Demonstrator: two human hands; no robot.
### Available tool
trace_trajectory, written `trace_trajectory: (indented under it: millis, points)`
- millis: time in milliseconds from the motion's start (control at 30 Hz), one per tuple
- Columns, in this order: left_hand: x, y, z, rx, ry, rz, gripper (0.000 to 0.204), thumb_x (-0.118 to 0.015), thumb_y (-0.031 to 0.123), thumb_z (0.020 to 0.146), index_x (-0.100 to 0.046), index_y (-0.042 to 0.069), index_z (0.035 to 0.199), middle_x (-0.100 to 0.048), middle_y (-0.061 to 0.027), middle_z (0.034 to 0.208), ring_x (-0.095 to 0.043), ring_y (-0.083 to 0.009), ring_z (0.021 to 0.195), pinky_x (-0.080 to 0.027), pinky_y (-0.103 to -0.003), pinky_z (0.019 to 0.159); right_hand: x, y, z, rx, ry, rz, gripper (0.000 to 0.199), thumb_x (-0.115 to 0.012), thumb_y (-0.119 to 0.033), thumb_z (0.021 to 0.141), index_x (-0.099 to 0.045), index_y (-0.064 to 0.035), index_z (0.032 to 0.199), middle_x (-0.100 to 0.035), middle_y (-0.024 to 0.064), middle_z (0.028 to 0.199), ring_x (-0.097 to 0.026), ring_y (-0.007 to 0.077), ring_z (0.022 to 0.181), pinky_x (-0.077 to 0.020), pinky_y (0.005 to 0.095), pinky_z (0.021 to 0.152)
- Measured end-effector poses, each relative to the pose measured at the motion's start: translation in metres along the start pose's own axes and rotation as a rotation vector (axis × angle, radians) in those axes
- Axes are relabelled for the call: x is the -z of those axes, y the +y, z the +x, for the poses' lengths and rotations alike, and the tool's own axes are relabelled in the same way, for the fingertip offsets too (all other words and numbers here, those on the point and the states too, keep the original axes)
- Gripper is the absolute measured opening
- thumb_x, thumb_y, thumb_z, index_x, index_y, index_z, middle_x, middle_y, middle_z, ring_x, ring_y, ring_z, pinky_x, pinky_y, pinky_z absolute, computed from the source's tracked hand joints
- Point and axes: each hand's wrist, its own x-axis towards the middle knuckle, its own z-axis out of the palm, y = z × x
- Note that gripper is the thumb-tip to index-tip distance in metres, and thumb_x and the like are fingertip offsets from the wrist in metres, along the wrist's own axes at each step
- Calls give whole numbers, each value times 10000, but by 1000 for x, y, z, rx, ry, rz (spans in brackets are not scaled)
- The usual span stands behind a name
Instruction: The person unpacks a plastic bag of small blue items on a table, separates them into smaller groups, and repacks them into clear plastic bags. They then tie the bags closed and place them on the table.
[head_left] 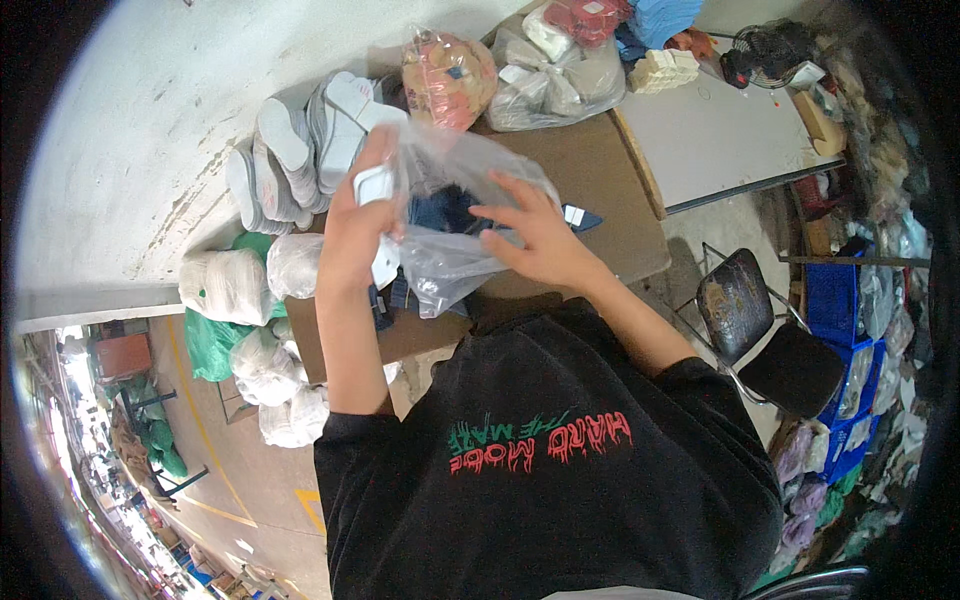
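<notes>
Over the brown table (610, 180), my left hand (358, 225) is closed around a flat white piece (384, 262), its thumb lying across it; whether this is an insole is hard to tell. Against that piece hangs a clear plastic bag (450, 258), spread wide toward the right. My right hand (540, 232) is at the bag's right side, fingers apart and seemingly touching the film. Dark blue pieces (440, 212) show through the bag; I cannot tell whether they lie inside or behind it. Another dark blue piece with a white label (578, 217) lies right of my right hand.
Stacks of grey-white insoles (290, 150) lean along the wall. Filled clear bags (555, 85) stand at the table's far edge. White bundles (225, 285) are at the left. A black chair (760, 330) and blue crates (850, 400) are on the right.
</notes>
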Motion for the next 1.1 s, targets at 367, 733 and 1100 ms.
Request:
trace_trajectory:
  millis: [367, 733, 1100]
  points:
    - [-11, -78, -51, 97, 259, -53, 828, -490, -99, 786, -314, 18, 1587, -388, -61, 1621, -501, -34, 715, -410, -195, 579, -19, 164, -85, -580, -316, -251, 677, -780, -314, 860, -478, -54, 1407, -600, 175, 1291, -588, 378, 1191, -506, 488, 978]
    - [-76, -56, -23, 149, 137, -191, 930, -506, -75, 671, -332, 26, 1579, -520, -81, 1509, -507, -89, 660, -422, -235, 557, 25, 61, -16, -36, -151, 1098, 606, -725, -177, 940, -421, -14, 1438, -661, 101, 1153, -658, 243, 961, -538, 374, 844]
    - [-60, -26, 7, -140, 58, -430, 858, -440, -59, 657, -412, -15, 1514, -491, -132, 1516, -518, -111, 677, -440, -260, 599, 117, 85, 9, -101, -469, 489, 359, -510, -303, 1073, -666, -35, 1252, -742, 152, 1042, -698, 224, 998, -515, 353, 860]
